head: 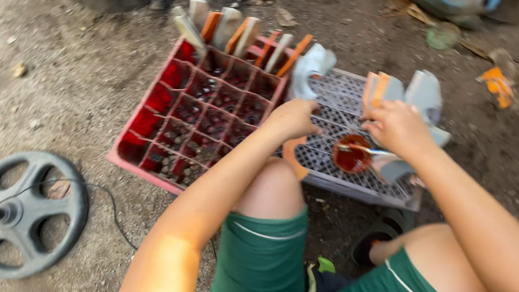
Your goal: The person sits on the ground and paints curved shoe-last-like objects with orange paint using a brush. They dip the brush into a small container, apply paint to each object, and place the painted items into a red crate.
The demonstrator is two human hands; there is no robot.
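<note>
My left hand point(293, 119) rests on a grey lattice crate point(338, 100), fingers curled at the edge of an orange-and-white sole piece point(294, 158); whether it grips it is unclear through blur. My right hand point(397, 125) hovers over the crate's right side, fingers pinched near an orange-edged sole piece point(377, 90) and a thin stick point(368, 150) that lies across a small round pot of reddish-brown glue point(351, 154). Grey shoe pieces point(425, 95) stand beside that hand.
A red divided bottle crate point(203, 106) sits left of the grey one, with several flat sole pieces point(238, 31) propped along its far rim. A dark spoked wheel on a rod point(22, 213) lies at lower left. Scraps litter the dirt floor point(496, 82). My knees point(274, 188) are below the crates.
</note>
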